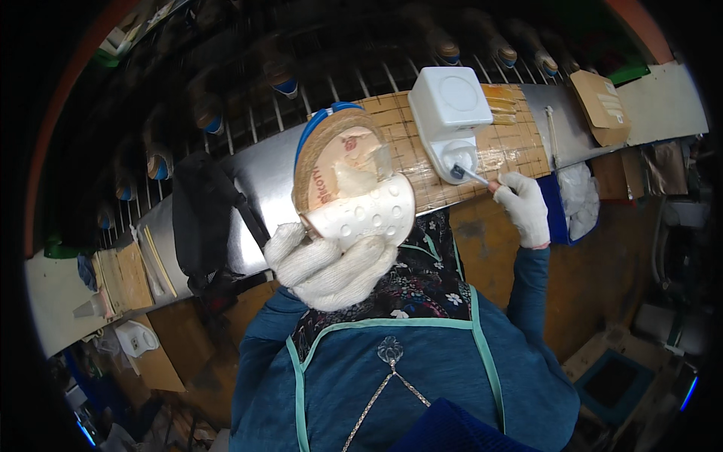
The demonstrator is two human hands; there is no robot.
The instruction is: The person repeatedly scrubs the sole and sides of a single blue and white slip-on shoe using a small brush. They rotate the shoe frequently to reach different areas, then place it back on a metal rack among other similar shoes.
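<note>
With the left hand (331, 273) curled round the near end of the shoe (354, 181), tilted sole-up above the bench (265, 177), and the right (525, 211) pinched closed on the brush (476, 177) dipped in the pot (452, 102), wipe off excess before lifting.

Left of the boxy white plastic dispenser (450, 98), a blue-edged, tan-bottomed shoe (327, 169) with a white dimpled piece (376, 207) across one end is held by the white-gloved left hand (335, 271). At the dispenser's cup (461, 153), a dark-tipped brush (476, 178) is held by the white-gloved right hand (525, 209).
</note>
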